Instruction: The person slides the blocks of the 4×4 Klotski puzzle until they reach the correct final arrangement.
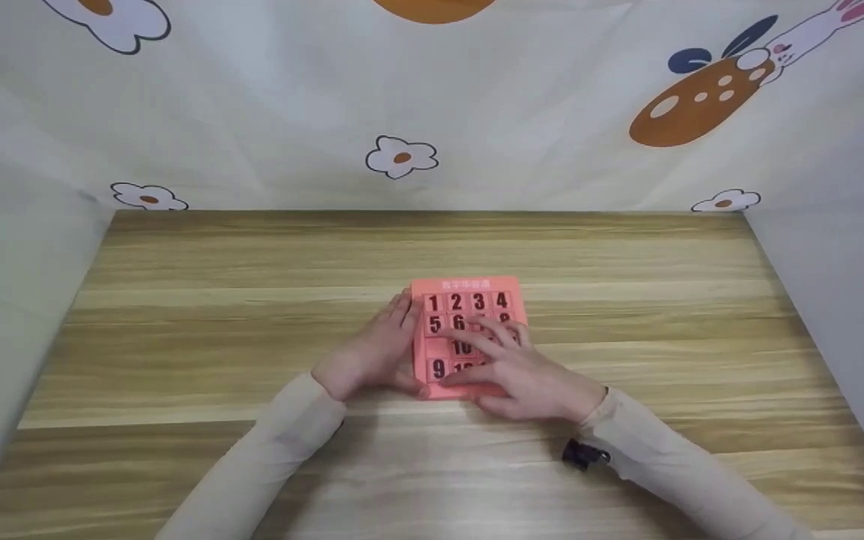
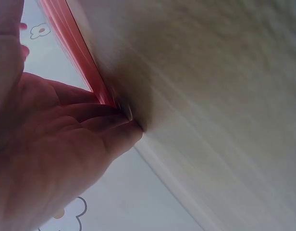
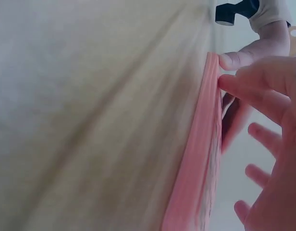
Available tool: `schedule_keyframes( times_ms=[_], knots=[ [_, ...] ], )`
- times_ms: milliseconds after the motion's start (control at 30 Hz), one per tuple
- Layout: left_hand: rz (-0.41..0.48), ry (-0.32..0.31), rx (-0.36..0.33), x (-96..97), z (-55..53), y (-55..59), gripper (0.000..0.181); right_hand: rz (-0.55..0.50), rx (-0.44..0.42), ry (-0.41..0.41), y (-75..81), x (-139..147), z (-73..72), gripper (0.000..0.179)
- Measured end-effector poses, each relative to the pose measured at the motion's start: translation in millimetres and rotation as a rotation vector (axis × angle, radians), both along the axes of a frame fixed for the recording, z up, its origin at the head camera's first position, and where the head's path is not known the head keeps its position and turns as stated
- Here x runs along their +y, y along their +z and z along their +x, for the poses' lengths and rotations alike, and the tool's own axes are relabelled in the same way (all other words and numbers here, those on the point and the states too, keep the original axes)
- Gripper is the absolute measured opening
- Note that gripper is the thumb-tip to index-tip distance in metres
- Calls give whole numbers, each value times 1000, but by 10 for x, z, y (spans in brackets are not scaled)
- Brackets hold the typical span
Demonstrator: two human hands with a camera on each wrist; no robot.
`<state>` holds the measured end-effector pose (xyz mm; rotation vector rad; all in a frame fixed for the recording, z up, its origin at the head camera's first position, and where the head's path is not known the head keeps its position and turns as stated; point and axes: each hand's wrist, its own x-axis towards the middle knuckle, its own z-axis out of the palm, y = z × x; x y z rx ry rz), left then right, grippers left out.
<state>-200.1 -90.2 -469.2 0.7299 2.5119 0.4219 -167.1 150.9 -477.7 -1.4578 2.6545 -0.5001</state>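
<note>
A pink sliding number puzzle (image 1: 424, 286) lies on the wooden table, its black-numbered tiles facing up. The 1, 2, 3 and 4 fill the top row. A gap shows at the left of the third row, above the 9 tile (image 1: 439, 369). My left hand (image 1: 376, 352) rests against the puzzle's left side, fingers straight along it and thumb at the near left corner. Over the tiles, my right hand (image 1: 533, 379) spreads its fingers, with the index fingertip right at the 9 tile's lower edge. It hides several tiles on the right.
The wooden table (image 1: 214, 322) stretches out on both sides of the puzzle. A patterned cloth (image 1: 289, 112) stands as a wall behind, with pale side walls left and right. A small black device (image 1: 584, 454) sits by the right sleeve.
</note>
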Motion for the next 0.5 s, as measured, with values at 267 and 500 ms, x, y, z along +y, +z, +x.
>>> schedule_keyframes(
  times_ms=[267,500],
  knots=[
    [23,-18,18,-7,4,-12,131,-45,44,-61,-21,41,-63,36],
    [26,10,-8,-1,2,-7,132,-86,37,-87,-13,134,-49,25]
  ],
)
